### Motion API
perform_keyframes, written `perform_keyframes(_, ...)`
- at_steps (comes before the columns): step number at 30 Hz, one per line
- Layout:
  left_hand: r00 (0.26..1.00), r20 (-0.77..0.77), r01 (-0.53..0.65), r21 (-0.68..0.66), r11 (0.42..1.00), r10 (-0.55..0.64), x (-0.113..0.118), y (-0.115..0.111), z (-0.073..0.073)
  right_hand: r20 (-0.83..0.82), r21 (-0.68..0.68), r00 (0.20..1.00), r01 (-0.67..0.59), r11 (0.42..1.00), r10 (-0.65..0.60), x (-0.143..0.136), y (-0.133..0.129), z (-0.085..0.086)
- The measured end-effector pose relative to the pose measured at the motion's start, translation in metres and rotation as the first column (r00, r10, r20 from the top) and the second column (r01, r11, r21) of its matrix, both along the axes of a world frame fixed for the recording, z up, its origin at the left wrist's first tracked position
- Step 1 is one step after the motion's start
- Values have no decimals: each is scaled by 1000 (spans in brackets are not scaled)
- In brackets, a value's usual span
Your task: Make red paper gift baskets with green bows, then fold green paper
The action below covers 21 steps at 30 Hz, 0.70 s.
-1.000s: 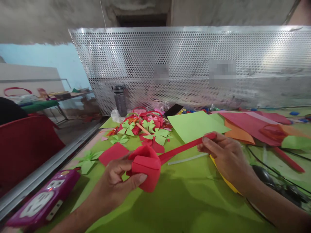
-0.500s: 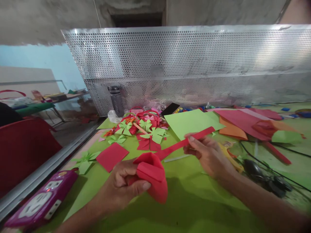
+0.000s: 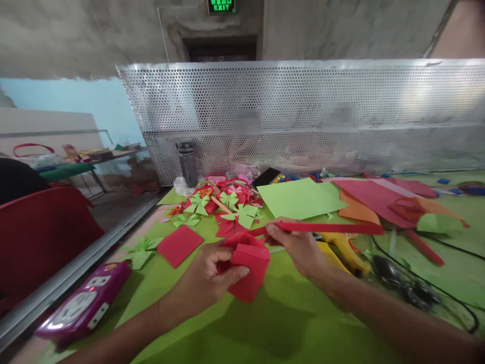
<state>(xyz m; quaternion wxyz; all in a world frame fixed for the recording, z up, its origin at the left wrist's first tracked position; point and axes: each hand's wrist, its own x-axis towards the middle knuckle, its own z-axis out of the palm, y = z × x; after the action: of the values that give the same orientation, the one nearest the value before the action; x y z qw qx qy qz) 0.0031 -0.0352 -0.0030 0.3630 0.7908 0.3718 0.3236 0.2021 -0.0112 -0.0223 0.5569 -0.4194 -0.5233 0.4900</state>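
A red folded-paper pouch is held just above the green tabletop, its side pinched between the left hand's thumb and fingers. The right hand's fingers pinch a long red paper strip that seems to meet the pouch's rim, its free end near the yellow glue gun. Tugging the strip could tear that join; squeezing harder might crease the pouch

I see a red pouch, a red strip, lime-green surface, purple-and-white box, silver panel patterned with holes
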Motion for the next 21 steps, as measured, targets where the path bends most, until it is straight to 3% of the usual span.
perform_keyframes(6,966,-200,-133,151,980,162,-3,9,4,100,105,989,95,990,-105,19,-1,9)
perform_keyframes(13,948,-267,-122,189,974,171,-3,15,3,283,131,950,100,986,-134,19,-12,9)
perform_keyframes(21,937,-324,-82,168,982,133,-7,14,1,218,135,969,88,987,-116,15,-20,15)
